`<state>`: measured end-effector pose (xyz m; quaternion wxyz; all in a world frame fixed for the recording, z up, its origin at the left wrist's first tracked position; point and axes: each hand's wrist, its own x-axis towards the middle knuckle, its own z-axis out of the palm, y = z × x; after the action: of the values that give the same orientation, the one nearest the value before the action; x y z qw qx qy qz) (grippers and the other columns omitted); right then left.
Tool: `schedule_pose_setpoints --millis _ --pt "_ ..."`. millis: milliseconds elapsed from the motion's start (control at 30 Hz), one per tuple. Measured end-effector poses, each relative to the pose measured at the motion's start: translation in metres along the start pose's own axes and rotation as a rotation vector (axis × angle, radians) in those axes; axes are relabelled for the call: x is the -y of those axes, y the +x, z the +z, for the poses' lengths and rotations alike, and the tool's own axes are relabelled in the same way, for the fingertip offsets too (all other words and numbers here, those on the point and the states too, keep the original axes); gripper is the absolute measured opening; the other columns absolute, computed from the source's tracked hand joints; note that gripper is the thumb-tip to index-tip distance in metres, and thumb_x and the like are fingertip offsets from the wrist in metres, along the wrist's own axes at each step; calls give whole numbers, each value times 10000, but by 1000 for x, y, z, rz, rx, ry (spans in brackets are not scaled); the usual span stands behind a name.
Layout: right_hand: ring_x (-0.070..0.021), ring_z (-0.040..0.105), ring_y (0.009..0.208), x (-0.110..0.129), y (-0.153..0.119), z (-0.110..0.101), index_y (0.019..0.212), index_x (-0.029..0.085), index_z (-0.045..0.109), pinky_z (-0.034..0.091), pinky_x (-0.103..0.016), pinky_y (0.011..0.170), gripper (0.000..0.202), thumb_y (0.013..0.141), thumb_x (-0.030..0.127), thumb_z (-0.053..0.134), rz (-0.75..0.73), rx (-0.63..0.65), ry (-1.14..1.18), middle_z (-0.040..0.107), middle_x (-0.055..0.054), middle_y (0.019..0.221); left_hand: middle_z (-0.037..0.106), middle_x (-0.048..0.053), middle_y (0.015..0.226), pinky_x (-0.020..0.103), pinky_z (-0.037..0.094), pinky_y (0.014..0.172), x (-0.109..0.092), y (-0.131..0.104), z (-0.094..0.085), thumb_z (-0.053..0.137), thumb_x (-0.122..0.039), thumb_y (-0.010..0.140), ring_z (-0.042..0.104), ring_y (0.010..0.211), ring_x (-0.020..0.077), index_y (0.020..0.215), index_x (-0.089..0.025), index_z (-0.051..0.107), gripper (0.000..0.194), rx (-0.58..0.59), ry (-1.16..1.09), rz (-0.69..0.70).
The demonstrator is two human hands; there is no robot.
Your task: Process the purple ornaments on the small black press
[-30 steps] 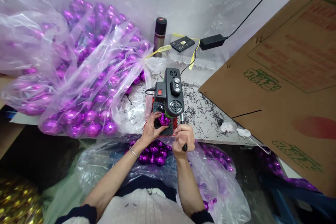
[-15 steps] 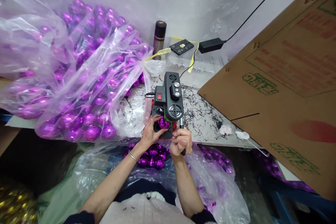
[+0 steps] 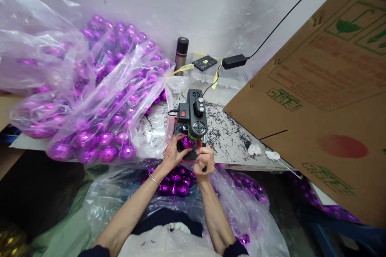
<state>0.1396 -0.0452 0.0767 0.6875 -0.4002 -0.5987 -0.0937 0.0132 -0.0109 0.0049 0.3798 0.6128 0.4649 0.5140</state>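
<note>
A small black bench machine with a red switch stands at the table's front edge. Under its front end sits a shiny purple ball. My left hand holds this ball from the left and front, between thumb and fingers. My right hand is wrapped round the machine's lever, whose black grip pokes out below the fist. More purple balls lie in an open clear bag in my lap, below both hands.
Big clear bags of purple balls fill the left. A cardboard box leans in from the right. Behind the machine are a bottle, a phone-like black object and a power adapter. Black clippings litter the tabletop.
The camera view has shifted slightly. My right hand and the lever have moved a little to the left, nearer the machine. My left hand stays on the ball.
</note>
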Motion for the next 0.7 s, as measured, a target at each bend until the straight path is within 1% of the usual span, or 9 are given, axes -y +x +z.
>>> schedule_pose_setpoints --millis 133,233,300,400,467,533,567,633,700 --pt "-121 552 553 14 26 -1 675 244 449 456 -301 591 458 1131 233 406 95 -24 24 520 47 626 749 121 1322 575 561 1187 -1 2 2 952 -486 822 724 1327 356 1246 -241 669 565 2 6 9" --pt "-135 575 598 29 51 -6 682 244 492 430 -306 584 433 1115 222 473 217 12 18 521 38 622 732 134 1374 574 570 1186 -5 -7 -2 895 -424 898 719 1346 349 1334 -252 643 532 11 50 91" --pt "-144 590 626 36 60 -10 696 241 518 444 -316 609 416 1112 231 494 258 40 18 545 29 640 696 160 1453 572 575 1188 -9 -25 -11 802 -329 980 701 1389 340 1423 -265 616 484 57 116 227" --pt "-143 606 647 37 57 -14 702 236 533 453 -314 623 407 1105 202 492 231 84 23 573 24 658 630 191 1564 576 590 1180 -15 -65 -33 658 -163 1033 653 1467 333 1505 -288 597 492 210 247 440" --pt "-138 616 658 34 47 -16 702 234 535 458 -304 624 408 1102 180 477 199 97 29 581 26 666 622 199 1584 582 598 1178 -20 -89 -47 650 -130 1023 636 1489 340 1518 -290 605 523 294 308 493" --pt "-133 622 664 31 38 -15 710 233 540 465 -296 626 403 1102 175 471 192 93 39 591 26 683 646 195 1571 575 606 1177 -25 -99 -58 694 -173 1011 650 1473 347 1515 -283 625 520 346 307 477" --pt "-131 622 663 30 35 -15 714 232 543 466 -293 625 398 1102 177 473 197 87 44 598 26 695 671 186 1546 562 614 1171 -28 -95 -62 707 -204 1012 672 1444 344 1498 -281 647 496 352 280 454" --pt "-127 618 657 29 31 -14 718 230 545 463 -288 619 392 1101 180 479 208 78 52 607 25 709 739 157 1448 531 627 1154 -33 -69 -69 686 -248 1031 727 1354 323 1432 -274 706 402 284 205 373" --pt "-126 616 657 28 31 -13 715 230 541 459 -285 620 395 1102 179 479 204 74 58 602 27 706 788 134 1306 530 612 1164 -36 -21 -79 625 -250 1055 754 1269 311 1323 -262 760 300 94 172 257"
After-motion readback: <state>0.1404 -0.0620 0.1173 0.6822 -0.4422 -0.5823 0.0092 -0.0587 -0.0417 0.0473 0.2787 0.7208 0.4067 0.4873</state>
